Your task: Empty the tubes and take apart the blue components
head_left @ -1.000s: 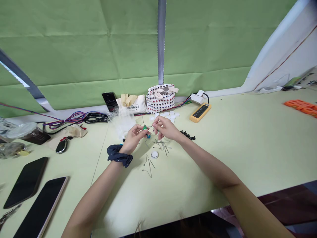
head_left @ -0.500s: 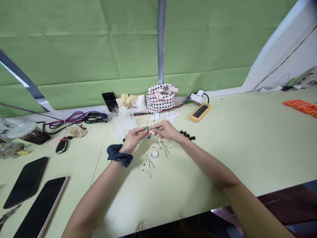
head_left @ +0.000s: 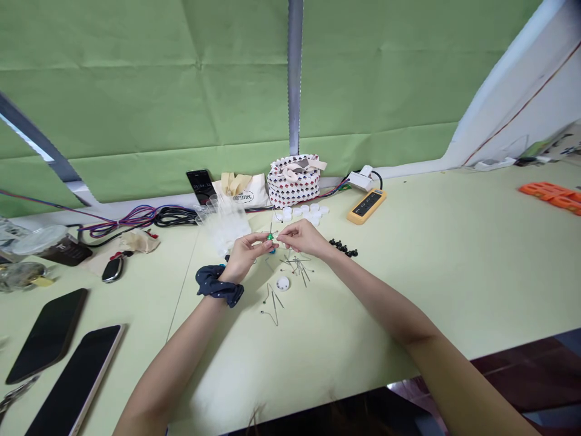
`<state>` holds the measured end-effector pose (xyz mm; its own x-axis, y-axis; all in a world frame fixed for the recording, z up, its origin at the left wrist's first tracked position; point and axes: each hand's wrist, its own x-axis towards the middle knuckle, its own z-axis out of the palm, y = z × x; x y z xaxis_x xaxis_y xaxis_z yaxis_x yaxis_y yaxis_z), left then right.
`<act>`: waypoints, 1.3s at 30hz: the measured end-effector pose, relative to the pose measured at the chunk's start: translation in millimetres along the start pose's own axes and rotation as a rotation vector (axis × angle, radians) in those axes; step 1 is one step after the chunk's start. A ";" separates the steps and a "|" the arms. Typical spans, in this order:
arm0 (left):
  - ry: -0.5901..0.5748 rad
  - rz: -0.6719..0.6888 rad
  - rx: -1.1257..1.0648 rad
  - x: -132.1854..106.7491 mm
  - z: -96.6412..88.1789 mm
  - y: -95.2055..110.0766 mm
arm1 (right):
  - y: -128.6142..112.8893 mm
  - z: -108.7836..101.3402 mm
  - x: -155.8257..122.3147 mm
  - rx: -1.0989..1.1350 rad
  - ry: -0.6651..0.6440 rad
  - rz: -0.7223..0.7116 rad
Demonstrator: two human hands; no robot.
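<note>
My left hand (head_left: 244, 255) is closed, pinching a small green piece (head_left: 270, 237) between thumb and fingertips. A thin metal rod stands up from that piece. Just to its right, my right hand (head_left: 305, 237) is closed with thumb and fingertips together against the piece's side; what they pinch is too small to make out. A blue bit shows under the left fingertips. Below the hands lie several loose thin metal rods (head_left: 298, 264), a round white cap with holes (head_left: 282, 283) and a few bent metal rods (head_left: 274, 303).
Clear plastic tubes (head_left: 223, 225) lie left of the hands. Several white caps (head_left: 313, 209) sit behind, and small black knobs (head_left: 344, 247) to the right. A patterned pouch (head_left: 294, 184), a yellow power strip (head_left: 367, 206) and phones (head_left: 75, 384) are also on the table.
The green piece shows more plainly, with its thin rod more visible above it. Both hands stay in nearly the same place, the right fingers shifted slightly.
</note>
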<state>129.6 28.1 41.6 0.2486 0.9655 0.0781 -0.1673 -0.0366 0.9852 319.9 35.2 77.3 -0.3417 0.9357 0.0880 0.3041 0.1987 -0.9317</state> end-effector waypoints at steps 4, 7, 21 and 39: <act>0.002 0.012 0.016 -1.4 1.3 2.6 | 3.4 0.8 1.0 0.019 -0.023 0.002; -0.004 0.021 0.030 -2.1 1.2 3.7 | 6.1 0.9 1.9 0.057 -0.054 0.013; -0.019 0.041 0.099 -0.8 -2.0 0.8 | 9.7 2.5 4.5 0.196 -0.111 0.083; -0.026 0.203 0.310 0.8 -2.7 -1.4 | 20.4 16.7 1.8 -0.377 0.089 -0.290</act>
<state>127.5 29.6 39.8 0.2650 0.9238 0.2764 0.0805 -0.3069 0.9483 310.6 36.1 52.5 -0.3873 0.8443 0.3704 0.5147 0.5313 -0.6728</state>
